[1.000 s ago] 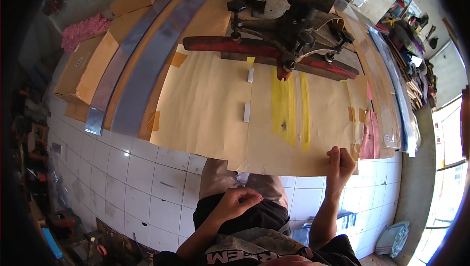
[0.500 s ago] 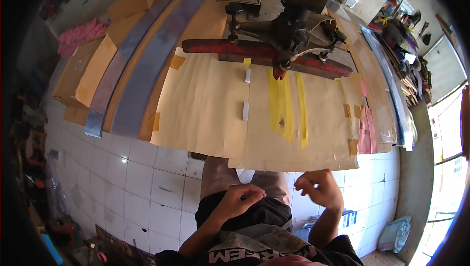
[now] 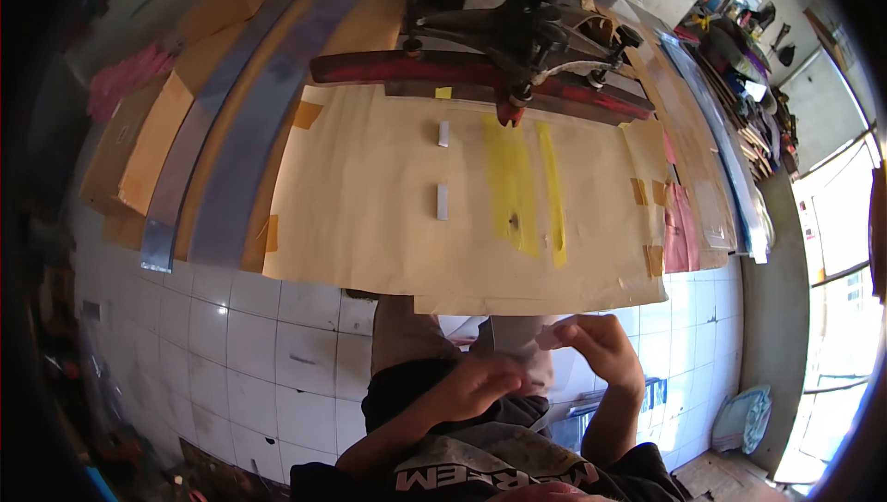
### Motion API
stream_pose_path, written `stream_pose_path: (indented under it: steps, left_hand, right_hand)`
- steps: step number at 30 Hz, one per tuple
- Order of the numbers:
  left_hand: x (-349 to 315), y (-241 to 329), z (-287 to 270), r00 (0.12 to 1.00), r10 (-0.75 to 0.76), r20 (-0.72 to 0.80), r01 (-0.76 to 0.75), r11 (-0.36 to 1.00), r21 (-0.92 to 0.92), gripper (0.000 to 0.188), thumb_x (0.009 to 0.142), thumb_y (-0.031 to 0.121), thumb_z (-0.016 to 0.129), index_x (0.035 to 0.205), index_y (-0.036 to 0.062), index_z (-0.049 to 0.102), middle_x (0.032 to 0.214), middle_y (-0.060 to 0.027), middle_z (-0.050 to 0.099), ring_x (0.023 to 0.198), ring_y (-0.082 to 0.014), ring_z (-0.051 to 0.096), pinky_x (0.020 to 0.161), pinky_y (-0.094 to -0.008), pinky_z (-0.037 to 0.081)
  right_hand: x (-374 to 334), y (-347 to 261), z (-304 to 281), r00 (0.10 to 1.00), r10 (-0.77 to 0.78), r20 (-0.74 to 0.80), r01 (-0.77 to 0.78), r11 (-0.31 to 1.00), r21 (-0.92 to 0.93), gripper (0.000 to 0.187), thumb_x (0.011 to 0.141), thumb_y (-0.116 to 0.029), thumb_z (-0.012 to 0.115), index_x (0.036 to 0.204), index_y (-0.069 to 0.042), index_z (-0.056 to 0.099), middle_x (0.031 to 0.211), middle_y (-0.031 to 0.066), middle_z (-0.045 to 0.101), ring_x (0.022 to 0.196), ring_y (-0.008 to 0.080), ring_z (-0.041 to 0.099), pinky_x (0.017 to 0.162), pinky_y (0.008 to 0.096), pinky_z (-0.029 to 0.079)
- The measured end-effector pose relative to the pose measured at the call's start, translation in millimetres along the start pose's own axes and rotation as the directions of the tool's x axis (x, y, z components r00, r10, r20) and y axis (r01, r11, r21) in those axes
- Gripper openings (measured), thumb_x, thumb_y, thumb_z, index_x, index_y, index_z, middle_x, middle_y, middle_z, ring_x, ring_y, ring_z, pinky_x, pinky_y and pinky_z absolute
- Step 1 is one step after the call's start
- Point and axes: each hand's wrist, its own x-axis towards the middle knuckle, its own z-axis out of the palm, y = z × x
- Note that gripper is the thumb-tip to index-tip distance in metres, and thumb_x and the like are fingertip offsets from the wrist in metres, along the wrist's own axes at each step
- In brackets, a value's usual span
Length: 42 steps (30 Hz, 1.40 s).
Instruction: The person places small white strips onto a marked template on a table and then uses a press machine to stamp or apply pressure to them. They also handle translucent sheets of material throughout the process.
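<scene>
Both hands met below the table edge: the right hand [image 3: 602, 347] pinched a small pale slip [image 3: 547, 338] at its fingertips, the left hand [image 3: 480, 382] curled beside it. It looked light and floppy, best held by its edges.

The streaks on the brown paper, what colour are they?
Yellow streaks, clearest in the head view.

Two hands: left hand [image 3: 476, 389], right hand [image 3: 605, 347]. One small pale sheet [image 3: 519, 336] between them. One large tan paper [image 3: 388, 197] over the table. Two yellow streaks [image 3: 513, 183] on it. Two short white strips [image 3: 442, 201], one beyond the other. One red bar [image 3: 388, 66] under one black machine arm [image 3: 517, 26]. Two long grey-blue strips [image 3: 249, 133] at left.
</scene>
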Motion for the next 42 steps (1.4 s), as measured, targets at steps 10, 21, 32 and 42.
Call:
stream_pose_path:
  steps: [10,21,32,42]
  left_hand:
    - [-28.8,-23.3,-37.4,0.986,-0.158,0.048,0.146,0.971,0.191,0.012,0.097,0.006,0.055,0.101,-0.0011,0.064,0.097,-0.0135,0.073,0.095,-0.0224,0.071,0.089,-0.0326,0.053]
    - [-43.2,-44.1,-47.2,0.978,-0.162,-0.129,0.178,0.976,0.124,0.016,0.1,0.012,0.054,0.1,-0.0019,0.063,0.095,-0.0144,0.073,0.094,-0.0209,0.07,0.086,-0.0322,0.054]
    - [-5.0,-80.4,-57.5,0.944,-0.104,-0.312,0.192,0.944,0.266,0.015,0.095,0.015,0.065,0.095,0.0002,0.065,0.095,-0.0105,0.073,0.091,-0.0157,0.07,0.082,-0.0275,0.054]
    - [-49.7,6.1,-19.8,0.623,0.744,-0.242,-0.026,0.329,0.944,0.011,0.078,0.008,0.058,0.086,0.0075,0.066,0.072,-0.003,0.057,0.066,-0.0219,0.051,0.076,-0.041,0.038]
  right_hand:
    - [92.1,-60.2,-36.7,0.981,-0.104,-0.166,0.171,0.867,0.467,0.028,0.099,-0.019,0.055,0.099,0.007,0.064,0.084,0.0162,0.071,0.072,0.0214,0.07,0.072,0.0316,0.057]
    - [122.2,-97.0,-24.2,0.927,-0.251,-0.279,0.352,0.841,0.411,0.025,0.099,-0.019,0.056,0.096,0.004,0.065,0.078,0.0141,0.07,0.066,0.0195,0.068,0.065,0.0309,0.057]
    - [19.7,-72.8,-124.3,0.338,-0.443,-0.83,0.905,0.396,0.157,0.025,0.103,-0.024,0.048,0.1,-0.004,0.062,0.072,0.0052,0.054,0.06,0.0155,0.049,0.06,0.0293,0.043]
    - [-94.8,159.2,-211.3,-0.413,-0.281,-0.866,0.552,0.679,-0.483,0.031,0.099,-0.039,0.052,0.091,-0.009,0.057,0.065,0.0002,0.048,0.053,0.0106,0.047,0.049,0.0235,0.043]
